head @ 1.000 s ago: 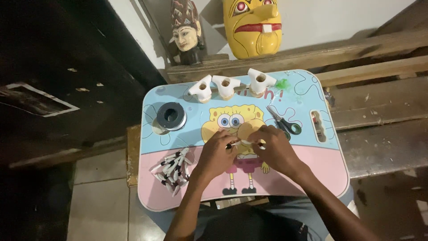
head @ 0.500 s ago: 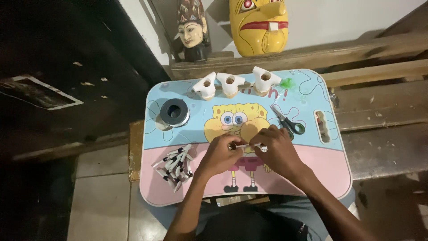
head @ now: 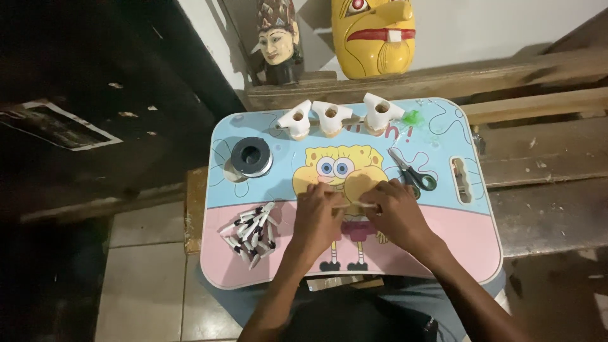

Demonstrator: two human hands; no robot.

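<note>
Left hand [head: 318, 218] & right hand [head: 397, 214] meet over lap tray [head: 443, 247], fingertips pinching a thin stick [head: 352, 204] btwn them. Tan round piece [head: 356, 185] just beyond fingertips. Scissors [head: 411, 172] near right fingers; black-tipped sticks [head: 250, 233] left of left hand.

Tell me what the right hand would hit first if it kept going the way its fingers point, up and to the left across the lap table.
Probably the tan round piece right at the fingers of the right hand; beyond that, the white cones near the far edge. Depth is hard to judge.
</note>
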